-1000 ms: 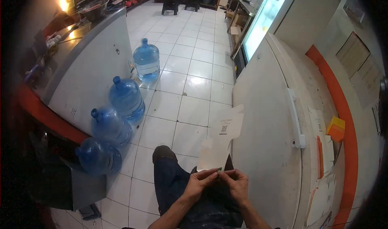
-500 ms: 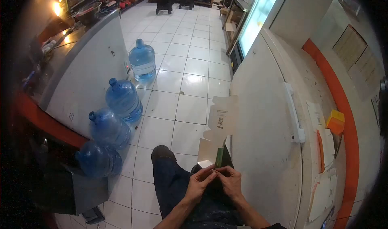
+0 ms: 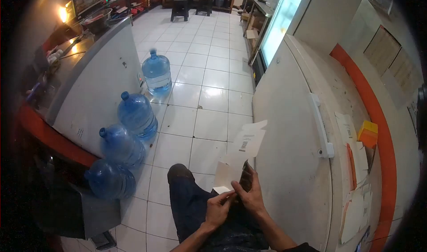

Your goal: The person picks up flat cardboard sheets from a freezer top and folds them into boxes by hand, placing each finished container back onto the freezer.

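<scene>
A partly unfolded cardboard box (image 3: 248, 138) stands over my lap, its white side with a printed QR code facing up and a dark panel on its right. My right hand (image 3: 252, 196) grips that dark panel, thumb on the near face and fingers behind it. Lower down and to the left, my left hand (image 3: 218, 211) pinches the box's near edge, fingertips pressed together beside the right thumb. The lowest part of the box is hidden by my hands.
Several blue water jugs (image 3: 138, 114) line the tiled floor on the left, beside a white panel (image 3: 98, 74). A white chest freezer (image 3: 293, 118) rises close on my right, with flattened cartons (image 3: 356, 207) and an orange-yellow box (image 3: 368, 134) on top.
My right hand has moved up the dark panel and now grips it, where both hands were pinching together at the near edge. The QR flap has tilted right and lower.
</scene>
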### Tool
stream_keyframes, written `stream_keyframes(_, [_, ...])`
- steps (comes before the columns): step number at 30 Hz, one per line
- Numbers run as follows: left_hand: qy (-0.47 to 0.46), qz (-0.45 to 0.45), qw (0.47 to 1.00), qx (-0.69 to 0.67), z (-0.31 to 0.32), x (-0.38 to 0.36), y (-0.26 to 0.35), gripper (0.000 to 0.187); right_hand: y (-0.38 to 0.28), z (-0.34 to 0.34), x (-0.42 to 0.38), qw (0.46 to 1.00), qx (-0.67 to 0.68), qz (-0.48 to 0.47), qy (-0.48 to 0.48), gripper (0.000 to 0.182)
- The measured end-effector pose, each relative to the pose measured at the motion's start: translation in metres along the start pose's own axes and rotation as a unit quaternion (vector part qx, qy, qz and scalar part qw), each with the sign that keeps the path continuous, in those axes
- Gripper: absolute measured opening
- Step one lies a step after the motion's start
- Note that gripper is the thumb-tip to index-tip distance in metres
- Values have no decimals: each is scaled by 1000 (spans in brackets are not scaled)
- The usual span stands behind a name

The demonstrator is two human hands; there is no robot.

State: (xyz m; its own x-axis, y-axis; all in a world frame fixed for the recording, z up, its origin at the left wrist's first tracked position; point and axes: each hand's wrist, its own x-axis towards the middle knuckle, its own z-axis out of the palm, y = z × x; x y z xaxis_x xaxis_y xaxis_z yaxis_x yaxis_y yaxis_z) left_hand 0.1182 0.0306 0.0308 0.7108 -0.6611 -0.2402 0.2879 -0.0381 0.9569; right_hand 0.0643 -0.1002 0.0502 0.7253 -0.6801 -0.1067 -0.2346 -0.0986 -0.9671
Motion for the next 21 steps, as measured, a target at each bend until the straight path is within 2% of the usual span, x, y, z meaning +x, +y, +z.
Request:
stream_keyframes(1, [-16, 17, 1000, 13, 3, -3, 6, 25, -4, 1, -1, 1000, 0, 6, 21, 64])
stream_keyframes(2, [-31, 34, 999, 27, 5, -4, 9, 25, -3, 0, 2, 1000, 0, 6, 22, 64])
stream_keyframes(4, [-39, 57, 996, 51, 5, -2, 7, 25, 2, -4, 9, 997, -28, -66, 39, 50])
stream_keyframes(6, [-112, 1, 992, 61, 1, 2, 13, 26, -2, -11, 11, 997, -48, -58, 29, 44])
stream_keyframes(7, [-111, 5, 992, 61, -1, 7, 17, 26, -4, -13, 13, 996, -69, -46, 20, 40])
stream_keyframes(9, [-47, -67, 996, 36, -5, 19, 28, 29, -17, -14, 11, 992, -97, -81, 14, 40])
stream_keyframes(11, [-19, -49, 999, -15, -14, 34, 45, 29, -20, -14, 11, 986, -124, -113, 9, 41])
stream_keyframes(13, [11, -33, 997, -68, -22, 46, 66, 30, -17, -15, 10, 908, -264, -321, -49, 46])
stream_keyframes(14, [27, -44, 997, -56, -25, 48, 78, 27, -20, -14, 9, 908, -265, -321, -50, 46])
stream_keyframes(16, [43, -59, 996, -45, -28, 50, 78, 25, -27, -11, 5, 858, -354, -360, -97, 57])
stream_keyframes(17, [31, -27, 996, -76, -30, 53, 72, 25, -27, -12, 5, 848, -369, -368, -98, 59])
stream_keyframes(19, [33, 29, 995, -88, -30, 53, 66, 23, -12, -13, 8, 867, -335, -358, -93, 57])
stream_keyframes(21, [32, 27, 994, -99, -31, 52, 67, 23, -8, -10, 7, 881, -300, -356, -88, 54])
